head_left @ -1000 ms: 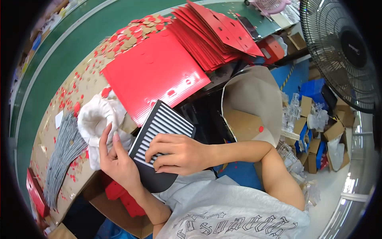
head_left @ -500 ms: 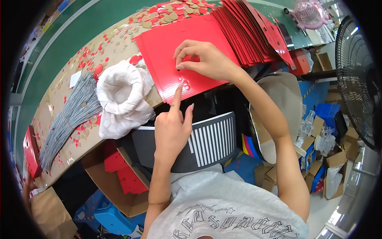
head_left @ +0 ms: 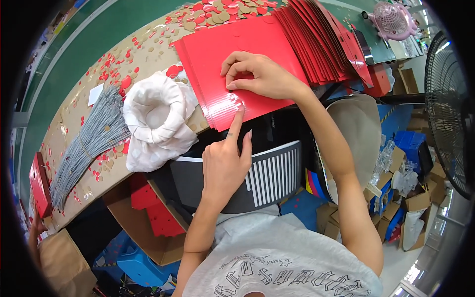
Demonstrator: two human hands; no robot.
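A glossy red corrugated sheet (head_left: 267, 44) lies flat in front of me, on top of other red sheets whose edges show at its left side. My left hand (head_left: 225, 166) reaches up from below with its index finger stretched out, the tip on small cut marks near the sheet's front edge. The thumb stands apart and the other fingers are curled under. Above the sheet, my right hand (head_left: 262, 76) is closed in a pinch, thumb against fingertips. Whatever it may hold is too small to make out.
Upright red sheets (head_left: 316, 44) stand stacked at the right. A rolled white cloth bag (head_left: 156, 109) and a bundle of grey ties (head_left: 89, 143) lie at the left, among red and brown discs (head_left: 217, 19). A cardboard box (head_left: 170, 247) stands below; a black fan (head_left: 450, 114) is at far right.
The whole view has shifted slightly, so things sit further right. My left fingertip has slid a little right onto the cut marks. My right hand keeps its pinch over the sheet.
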